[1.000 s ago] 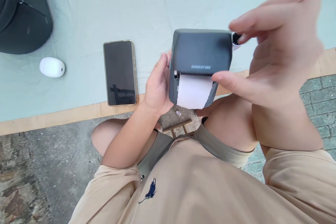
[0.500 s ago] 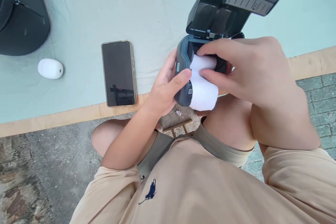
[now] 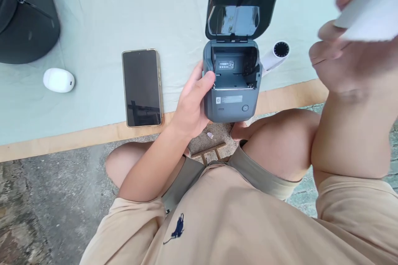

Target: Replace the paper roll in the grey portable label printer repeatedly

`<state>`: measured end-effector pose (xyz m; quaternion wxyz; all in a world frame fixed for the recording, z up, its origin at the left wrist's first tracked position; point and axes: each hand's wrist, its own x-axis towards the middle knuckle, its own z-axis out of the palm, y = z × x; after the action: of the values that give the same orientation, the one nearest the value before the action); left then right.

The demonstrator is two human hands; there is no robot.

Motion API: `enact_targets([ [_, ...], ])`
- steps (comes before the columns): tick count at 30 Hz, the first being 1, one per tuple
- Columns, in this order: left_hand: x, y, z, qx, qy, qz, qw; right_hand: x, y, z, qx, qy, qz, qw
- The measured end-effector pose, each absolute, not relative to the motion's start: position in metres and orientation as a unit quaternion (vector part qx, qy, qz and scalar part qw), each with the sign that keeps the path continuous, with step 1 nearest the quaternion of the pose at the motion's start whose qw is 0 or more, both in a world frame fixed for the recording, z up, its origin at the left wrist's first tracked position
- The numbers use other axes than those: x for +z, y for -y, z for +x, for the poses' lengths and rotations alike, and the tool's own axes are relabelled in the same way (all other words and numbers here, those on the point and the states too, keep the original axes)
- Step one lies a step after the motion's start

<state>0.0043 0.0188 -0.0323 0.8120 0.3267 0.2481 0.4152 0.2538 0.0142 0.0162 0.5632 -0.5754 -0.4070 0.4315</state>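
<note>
My left hand (image 3: 194,101) grips the left side of a dark grey label printer (image 3: 231,105), thumb on its rim. The printer's lid (image 3: 234,18) stands raised, and its inner bay shows bare with a small printed sticker on the back wall. Out to the upper right, my right hand (image 3: 348,56) is closed around a white paper roll (image 3: 374,8), partly cut off by the frame edge and slightly blurred. Just right of the printer, another white roll with a dark core (image 3: 281,49) lies on the cloth.
A phone (image 3: 142,87) with a dark screen lies near the table edge. Left of it is a small white case (image 3: 59,80), with a black zippered bag (image 3: 25,16) behind. Pale green cloth (image 3: 164,4) covers the table; a wooden edge strip (image 3: 77,137) runs along its front.
My right hand has lifted the paper roll out of the printer and carried it to the upper right. The printer has turned to face me more squarely, still held by my left hand.
</note>
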Motion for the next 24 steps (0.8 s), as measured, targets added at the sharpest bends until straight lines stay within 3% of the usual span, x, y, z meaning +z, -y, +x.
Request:
enact_targets([
  [1,-0.033,-0.019,0.004,0.416,-0.254,0.321,0.812,0.01,-0.021,0.26,0.452,0.393,-0.586,0.546],
  [7,-0.028,-0.017,0.005,0.408,-0.302,0.292,0.81,-0.009,-0.027,0.272,0.323,0.457,-0.623,0.547],
  [12,-0.024,-0.016,0.007,0.42,-0.296,0.277,0.812,-0.013,-0.023,0.28,0.185,0.572,-0.649,0.466],
  [17,-0.023,-0.016,0.006,0.413,-0.302,0.275,0.814,-0.017,-0.02,0.288,0.143,0.589,-0.722,0.333],
  [22,-0.027,-0.017,0.005,0.418,-0.281,0.27,0.821,-0.002,0.004,0.269,0.013,0.633,-0.628,0.454],
  [24,-0.028,-0.017,0.004,0.414,-0.26,0.268,0.83,-0.002,0.009,0.256,0.068,0.669,-0.613,0.415],
])
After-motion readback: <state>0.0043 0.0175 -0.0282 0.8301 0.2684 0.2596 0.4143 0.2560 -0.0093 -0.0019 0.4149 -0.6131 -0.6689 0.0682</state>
